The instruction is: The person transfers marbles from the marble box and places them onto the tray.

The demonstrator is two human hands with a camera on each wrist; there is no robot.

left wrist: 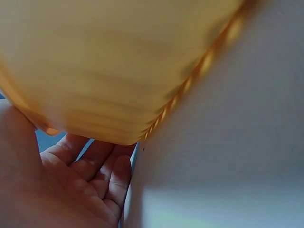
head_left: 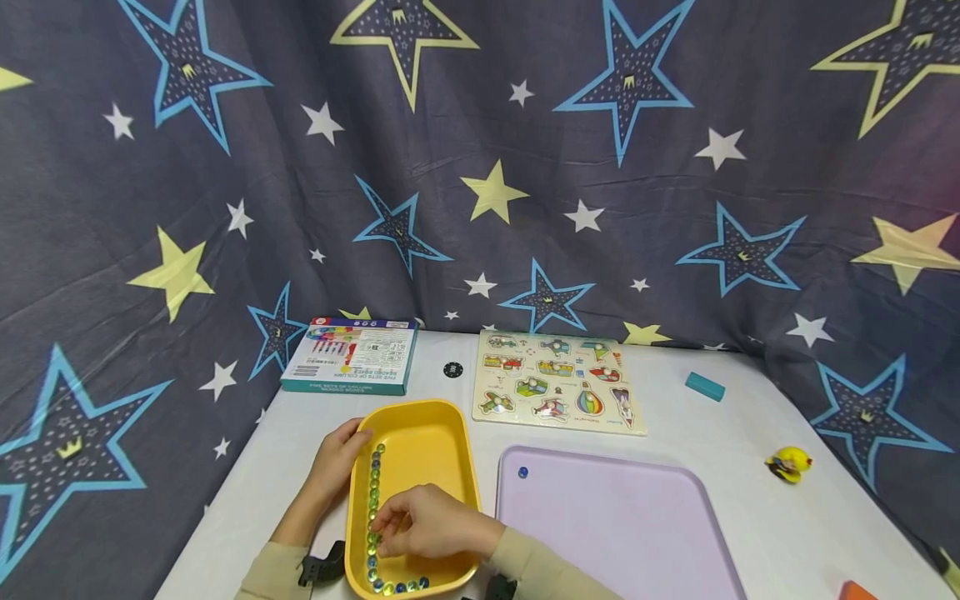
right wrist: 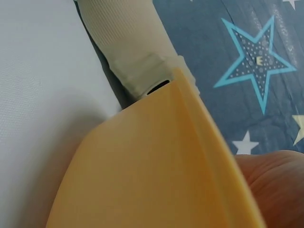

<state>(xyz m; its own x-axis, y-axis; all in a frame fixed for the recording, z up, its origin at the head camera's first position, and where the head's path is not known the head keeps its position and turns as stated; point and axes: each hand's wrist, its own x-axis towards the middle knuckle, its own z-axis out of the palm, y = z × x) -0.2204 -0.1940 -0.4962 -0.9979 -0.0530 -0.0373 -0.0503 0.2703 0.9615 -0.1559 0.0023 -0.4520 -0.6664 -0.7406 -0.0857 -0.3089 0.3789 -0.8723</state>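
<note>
Your right hand [head_left: 431, 525] hangs over the inside of the yellow tray [head_left: 420, 437] with its fingers bent down toward the marbles [head_left: 375, 484]; whether it pinches one of them cannot be told. With your left hand [head_left: 333, 462] you grip the same tray by its left rim, thumb at the edge and fingers against the outside. Inside it, the marbles run in a row down the left wall and turn along the near wall, greenish and blue ones mixed. Just to the right of it you have a lilac tray [head_left: 615, 525] on the white surface [head_left: 675, 442], with one blue marble [head_left: 522, 472] near its far left corner. Beyond the two trays lie a boxed set [head_left: 348, 358] on the left, a black disc [head_left: 453, 369] and a picture puzzle board [head_left: 525, 415]. Farther right you see a teal block [head_left: 705, 386] and a yellow toy duck [head_left: 789, 464], and behind everything hangs a dark starry curtain [head_left: 442, 158].
</note>
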